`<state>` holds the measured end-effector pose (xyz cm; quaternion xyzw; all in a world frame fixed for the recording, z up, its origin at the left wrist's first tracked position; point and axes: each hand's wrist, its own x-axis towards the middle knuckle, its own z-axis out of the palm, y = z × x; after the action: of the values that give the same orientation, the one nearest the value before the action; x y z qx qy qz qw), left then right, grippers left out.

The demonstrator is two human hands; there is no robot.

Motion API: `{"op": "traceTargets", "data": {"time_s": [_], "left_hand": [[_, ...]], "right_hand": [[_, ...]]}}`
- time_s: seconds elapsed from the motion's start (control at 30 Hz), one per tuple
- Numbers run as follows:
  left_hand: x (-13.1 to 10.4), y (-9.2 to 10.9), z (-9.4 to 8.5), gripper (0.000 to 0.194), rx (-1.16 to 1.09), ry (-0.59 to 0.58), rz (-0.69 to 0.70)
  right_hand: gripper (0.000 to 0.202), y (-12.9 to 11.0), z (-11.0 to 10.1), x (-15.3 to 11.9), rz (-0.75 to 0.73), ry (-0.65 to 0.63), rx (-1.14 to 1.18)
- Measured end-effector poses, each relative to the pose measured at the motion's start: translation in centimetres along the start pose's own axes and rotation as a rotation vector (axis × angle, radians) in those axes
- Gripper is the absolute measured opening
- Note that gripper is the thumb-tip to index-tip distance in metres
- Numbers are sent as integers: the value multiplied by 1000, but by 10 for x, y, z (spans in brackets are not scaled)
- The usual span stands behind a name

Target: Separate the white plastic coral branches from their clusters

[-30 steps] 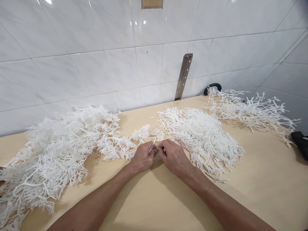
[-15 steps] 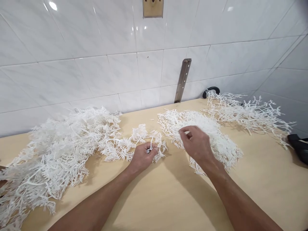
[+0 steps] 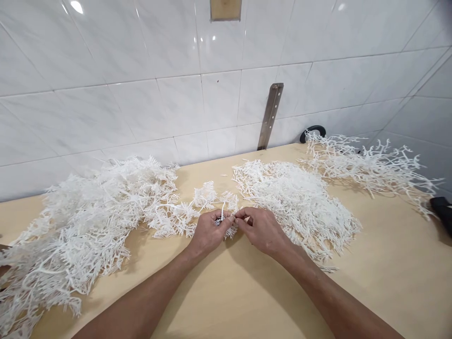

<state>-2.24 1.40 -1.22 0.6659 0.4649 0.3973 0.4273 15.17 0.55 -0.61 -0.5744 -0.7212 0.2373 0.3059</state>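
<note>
My left hand is closed on a small white branched plastic piece near the middle of the table. Beside it, my right hand pinches at the same piece, its fingertips meeting those of my left hand. Small white branched clusters lie just left of my hands. A large heap of white branched pieces covers the left side. To the right of my right hand spreads a pile of short white bits.
Bare, thin white branches lie at the back right, by a black ring-shaped object. A metal strip leans on the tiled wall behind the wooden table. A black object sits at the right edge.
My right hand has moved left and down from above the pile of short bits to meet my left hand. My left hand has stayed in place.
</note>
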Motion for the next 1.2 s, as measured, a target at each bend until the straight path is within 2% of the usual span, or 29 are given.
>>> {"op": "traceTargets", "data": {"time_s": [0.17, 0.33, 0.47, 0.6, 0.73, 0.9, 1.03, 1.2], "left_hand": [[0, 2, 1, 22, 13, -8, 30], [0, 2, 1, 27, 98, 36, 5], [1, 1, 2, 28, 146, 46, 1], [1, 1, 2, 27, 180, 53, 12], [0, 1, 2, 29, 237, 56, 57], [-1, 0, 1, 32, 352, 28, 114], [0, -1, -1, 34, 376, -4, 105], [1, -1, -2, 34, 325, -9, 63]], "right_hand": [[14, 2, 7, -3, -160, 112, -172], [17, 2, 14, -8, -220, 113, -246], [15, 2, 19, -8, -207, 143, -233], [12, 2, 20, -7, -142, 169, -116], [13, -1, 17, -6, -82, 118, -14], [11, -1, 17, -7, -78, 94, 26], [13, -1, 17, -8, -120, 103, 48], [17, -6, 9, -6, -30, 33, 173]]}}
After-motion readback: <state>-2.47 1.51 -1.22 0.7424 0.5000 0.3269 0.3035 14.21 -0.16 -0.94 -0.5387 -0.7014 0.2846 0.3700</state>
